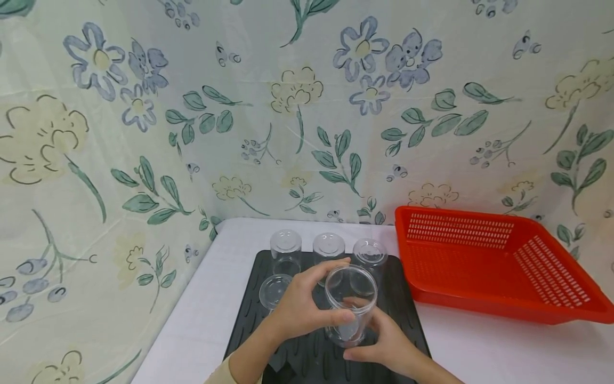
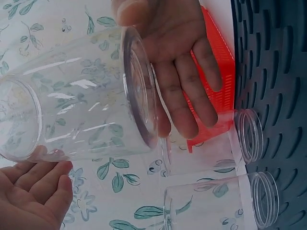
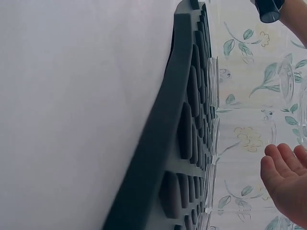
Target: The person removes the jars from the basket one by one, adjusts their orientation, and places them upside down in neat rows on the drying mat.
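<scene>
Both hands hold one clear jar point(image 1: 352, 290) above a black ridged mat point(image 1: 307, 349). My left hand point(image 1: 299, 301) grips its upper end, the thumb on the near side and a finger along the far side of the rim. Lower down, my right hand point(image 1: 386, 341) holds the jar near its base between thumb and fingers. The left wrist view shows the jar point(image 2: 81, 98) close up, with the right hand point(image 2: 177, 62) at its lower end and the left fingers at its upper end. In the right wrist view, the right hand point(image 3: 288, 182) appears at the edge.
Several similar clear jars stand mouth-down on the mat, among them a back-left jar point(image 1: 285, 250) and a nearer one point(image 1: 274, 290). A red perforated basket point(image 1: 460, 261) stands to the right on the white cloth point(image 1: 192, 320). A floral curtain point(image 1: 288, 133) hangs behind.
</scene>
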Available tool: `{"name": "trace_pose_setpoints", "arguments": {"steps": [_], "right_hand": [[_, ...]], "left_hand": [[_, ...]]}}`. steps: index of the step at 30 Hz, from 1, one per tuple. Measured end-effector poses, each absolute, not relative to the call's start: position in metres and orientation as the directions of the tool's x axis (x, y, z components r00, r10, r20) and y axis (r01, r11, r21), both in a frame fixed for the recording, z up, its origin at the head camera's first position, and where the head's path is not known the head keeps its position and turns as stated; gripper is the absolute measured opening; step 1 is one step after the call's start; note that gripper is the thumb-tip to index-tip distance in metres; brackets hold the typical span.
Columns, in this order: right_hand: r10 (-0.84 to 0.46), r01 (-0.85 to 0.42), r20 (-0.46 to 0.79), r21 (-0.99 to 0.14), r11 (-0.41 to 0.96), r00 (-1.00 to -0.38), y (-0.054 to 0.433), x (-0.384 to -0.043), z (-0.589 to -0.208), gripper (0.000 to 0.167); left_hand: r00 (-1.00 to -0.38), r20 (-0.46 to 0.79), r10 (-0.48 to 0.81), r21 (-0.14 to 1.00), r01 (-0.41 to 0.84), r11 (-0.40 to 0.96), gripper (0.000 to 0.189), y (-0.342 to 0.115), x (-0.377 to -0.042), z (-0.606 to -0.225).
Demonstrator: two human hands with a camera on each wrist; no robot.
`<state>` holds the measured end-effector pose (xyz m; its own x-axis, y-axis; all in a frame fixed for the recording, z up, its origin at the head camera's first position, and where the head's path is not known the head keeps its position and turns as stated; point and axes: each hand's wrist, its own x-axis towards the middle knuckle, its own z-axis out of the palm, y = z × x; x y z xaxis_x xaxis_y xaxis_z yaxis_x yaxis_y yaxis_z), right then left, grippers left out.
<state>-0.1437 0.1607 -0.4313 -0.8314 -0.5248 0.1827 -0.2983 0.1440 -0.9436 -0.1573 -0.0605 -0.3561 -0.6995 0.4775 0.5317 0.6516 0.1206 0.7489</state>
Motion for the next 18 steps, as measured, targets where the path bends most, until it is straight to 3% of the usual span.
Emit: {"name": "trace_pose_setpoints", "arguments": {"steps": [18], "right_hand": [[-0.501, -0.370, 0.291, -0.927, 0.062, -0.815, 0.194, -0.142, -0.429, 0.064]], "left_hand": [[-0.718, 0.458, 0.524, 0.798, 0.591, 0.114, 0.068, -0.075, -0.161, -0.357]]}}
